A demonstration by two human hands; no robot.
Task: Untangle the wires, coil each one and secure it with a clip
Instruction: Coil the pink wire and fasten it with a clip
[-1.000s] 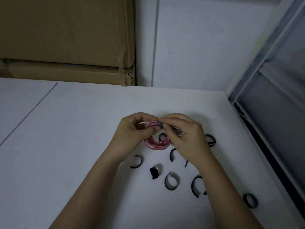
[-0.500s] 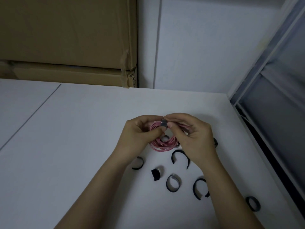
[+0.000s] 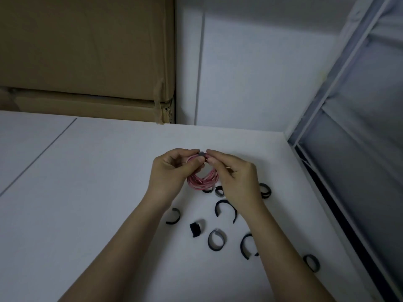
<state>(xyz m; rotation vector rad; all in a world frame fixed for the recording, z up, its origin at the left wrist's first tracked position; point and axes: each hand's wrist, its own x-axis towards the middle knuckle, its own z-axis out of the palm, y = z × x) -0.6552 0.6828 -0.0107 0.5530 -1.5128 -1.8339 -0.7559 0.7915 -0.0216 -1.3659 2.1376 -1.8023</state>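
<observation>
A pink wire coil hangs between both hands just above the white table. My left hand pinches the coil's top from the left. My right hand pinches a small dark clip wrapped at the top of the coil. Several black clip straps lie loose on the table below: one curved open, one closed ring, one at the left, one folded. My right hand hides part of the coil's right side.
More black clips lie at the right and near the table's right edge. A cardboard box stands behind the table at the left. A grey metal frame runs along the right side.
Both hands have lifted the coil slightly up and away from the table. The fingertips have closed together on the clip at the coil's top.
</observation>
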